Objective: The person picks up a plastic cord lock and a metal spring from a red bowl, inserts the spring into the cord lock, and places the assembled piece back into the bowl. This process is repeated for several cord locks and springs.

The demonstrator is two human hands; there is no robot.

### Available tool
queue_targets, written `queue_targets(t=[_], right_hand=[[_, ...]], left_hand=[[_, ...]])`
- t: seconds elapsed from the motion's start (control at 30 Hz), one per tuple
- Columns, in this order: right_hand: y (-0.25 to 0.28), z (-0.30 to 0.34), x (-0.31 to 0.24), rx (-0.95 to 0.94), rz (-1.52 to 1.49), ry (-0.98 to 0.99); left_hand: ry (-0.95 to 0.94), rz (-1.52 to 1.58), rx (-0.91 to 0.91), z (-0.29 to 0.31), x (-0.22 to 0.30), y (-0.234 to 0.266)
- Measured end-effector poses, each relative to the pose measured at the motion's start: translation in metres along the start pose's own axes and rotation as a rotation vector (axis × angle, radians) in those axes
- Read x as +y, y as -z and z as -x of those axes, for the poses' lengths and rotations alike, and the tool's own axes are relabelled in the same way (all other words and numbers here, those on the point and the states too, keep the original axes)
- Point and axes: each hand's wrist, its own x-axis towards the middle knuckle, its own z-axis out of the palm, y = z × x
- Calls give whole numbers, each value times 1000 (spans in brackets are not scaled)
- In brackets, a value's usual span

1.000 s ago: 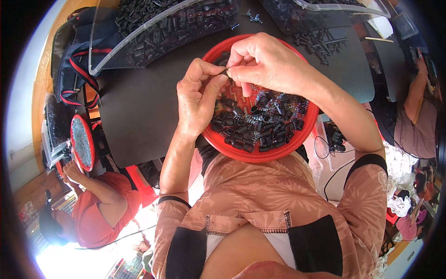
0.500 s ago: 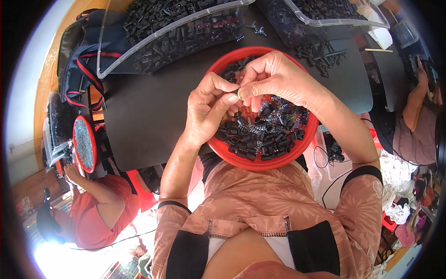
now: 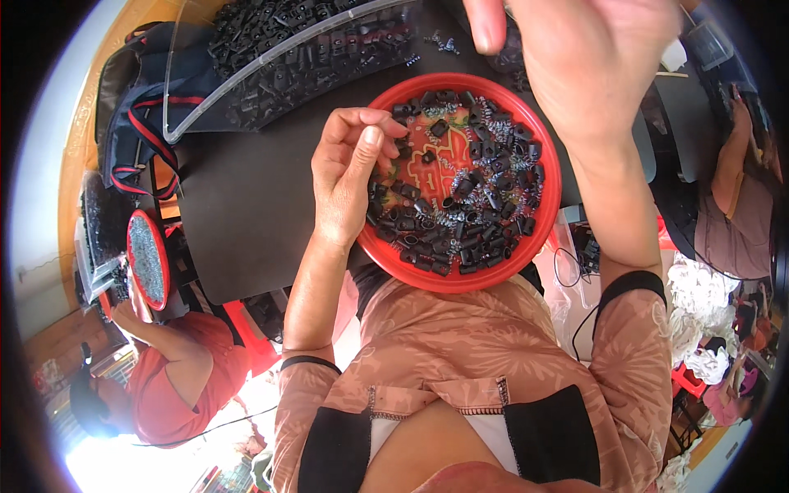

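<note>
A round red tray [image 3: 552,205] sits in front of me. Several short black plastic sleeves [image 3: 427,261] and small metal springs [image 3: 500,130] lie in it, thickest along its near and right sides. At the tray's left rim is my left hand [image 3: 349,164], its thumb raised and fingers loosely bent; I see nothing between them. My right hand [image 3: 588,66] is lifted high at the upper right, large and close to the camera. One digit stretches out from it, while the top edge cuts off the other fingers and whatever they may hold.
A clear bin [image 3: 271,78] full of black parts stands at the back left. Loose springs [image 3: 444,43] lie on the dark table [image 3: 246,214] beside it. A dark blue bag [image 3: 144,115] is at the left. One person [image 3: 185,370] works at left, another [image 3: 735,222] at right.
My hands were together over the tray, pinching a small dark piece. The right has swung up and right, covering most of the right-hand bin; the left has shifted slightly left and loosened.
</note>
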Motion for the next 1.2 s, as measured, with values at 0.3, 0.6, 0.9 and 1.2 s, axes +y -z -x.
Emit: queue_targets(t=[0.3, 0.6, 0.9, 1.2], right_hand=[[-9, 32, 16, -398, 774, -114], [15, 100, 33, -864, 771, -431], [6, 93, 30, -690, 781, -164], [-5, 92, 31, -543, 600, -89]], left_hand=[[13, -39, 90, 2, 2, 1], [40, -137, 29, 4, 4, 0], [90, -189, 1, 3, 6, -4], [115, -61, 27, 3, 5, -3]])
